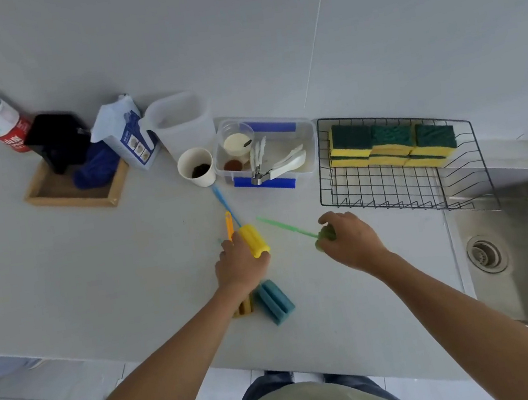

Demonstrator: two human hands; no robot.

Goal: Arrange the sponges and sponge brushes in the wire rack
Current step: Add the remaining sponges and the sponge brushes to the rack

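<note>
Now yellow-and-green sponges [393, 143] sit stacked in the black wire rack [405, 194].

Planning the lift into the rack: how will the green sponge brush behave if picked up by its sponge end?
The green sponge brush has a thin handle, so it probably flexes and droops. Its sponge head, gripped by the right hand, likely squashes. It looks light, easy to carry to the wire rack.

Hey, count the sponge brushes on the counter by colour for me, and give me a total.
Yellow sponge brush: 1, under the left hand
Green sponge brush: 1, in the right hand
Blue sponge brush: 1
Orange sponge brush: 1, mostly hidden by the left hand
Total: 4
</note>
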